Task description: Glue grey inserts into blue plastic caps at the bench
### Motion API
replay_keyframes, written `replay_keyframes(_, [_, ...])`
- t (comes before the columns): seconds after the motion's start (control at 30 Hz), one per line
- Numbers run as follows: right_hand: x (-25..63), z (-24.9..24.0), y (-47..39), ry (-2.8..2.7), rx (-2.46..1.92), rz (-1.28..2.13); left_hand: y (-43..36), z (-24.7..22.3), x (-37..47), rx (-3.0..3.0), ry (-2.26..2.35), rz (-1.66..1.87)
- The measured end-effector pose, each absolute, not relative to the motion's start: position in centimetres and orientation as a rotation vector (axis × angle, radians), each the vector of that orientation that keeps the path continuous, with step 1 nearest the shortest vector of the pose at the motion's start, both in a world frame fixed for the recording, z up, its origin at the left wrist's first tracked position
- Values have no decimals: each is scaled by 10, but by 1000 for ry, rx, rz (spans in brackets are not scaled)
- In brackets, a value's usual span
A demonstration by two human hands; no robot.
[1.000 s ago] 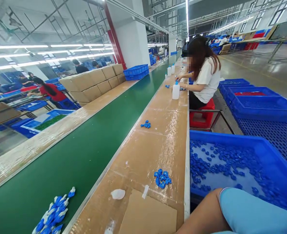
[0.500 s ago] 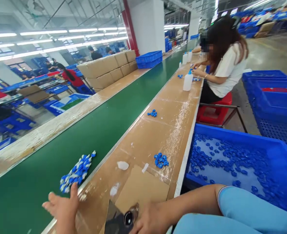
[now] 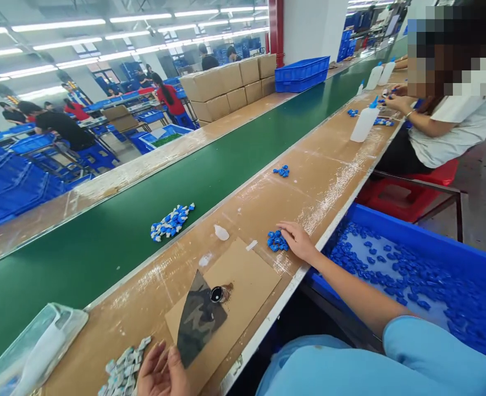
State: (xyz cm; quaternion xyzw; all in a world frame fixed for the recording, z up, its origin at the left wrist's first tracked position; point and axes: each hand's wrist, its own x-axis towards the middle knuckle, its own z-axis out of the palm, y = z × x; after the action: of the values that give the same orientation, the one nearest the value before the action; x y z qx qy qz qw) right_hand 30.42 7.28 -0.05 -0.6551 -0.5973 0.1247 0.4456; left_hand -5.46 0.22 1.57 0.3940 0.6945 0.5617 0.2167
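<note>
My right hand [image 3: 299, 243] reaches over the worktop with its fingers stretched out, its fingertips at the edge of a small pile of blue plastic pieces [image 3: 276, 240]. Nothing shows in its grasp. At the bottom, my left hand [image 3: 163, 373] is half curled, thumb apart from the fingers, with no object visible in it. It lies beside a heap of small grey-white pieces [image 3: 123, 367]. Between the hands, a cardboard sheet [image 3: 249, 275] carries a dark camouflage-patterned piece [image 3: 199, 319] and a small cup of black liquid [image 3: 217, 295], with a brown stain beside it.
A green belt [image 3: 222, 159] runs along the worktop, bearing a blue-and-white pile [image 3: 171, 222]. More blue pieces [image 3: 282, 171] lie farther up. A blue bin [image 3: 391, 269] stands right, and a clear plastic bag [image 3: 40, 346] lies left. Beyond a white bottle [image 3: 365, 122] sits a co-worker [image 3: 441, 124].
My right hand has moved from beside the black cup to the blue pile. My left hand has drawn back from near the belt to the grey-white heap. The view has shifted.
</note>
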Motion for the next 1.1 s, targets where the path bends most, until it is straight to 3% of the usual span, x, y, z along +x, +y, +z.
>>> replay_keyframes(0.4, [241,-25,72,-1791,-1606,461,-14,-17,-30,1223,1886,1474])
replay_keyframes(0.73, [297,-22,69,-1476,-1517,526,-13,-16,-30,1225,1865,1491])
replay_keyframes(1.1, [282,-14,80,-1476,-1540,711,-12,-18,-26,1306,1853,1507])
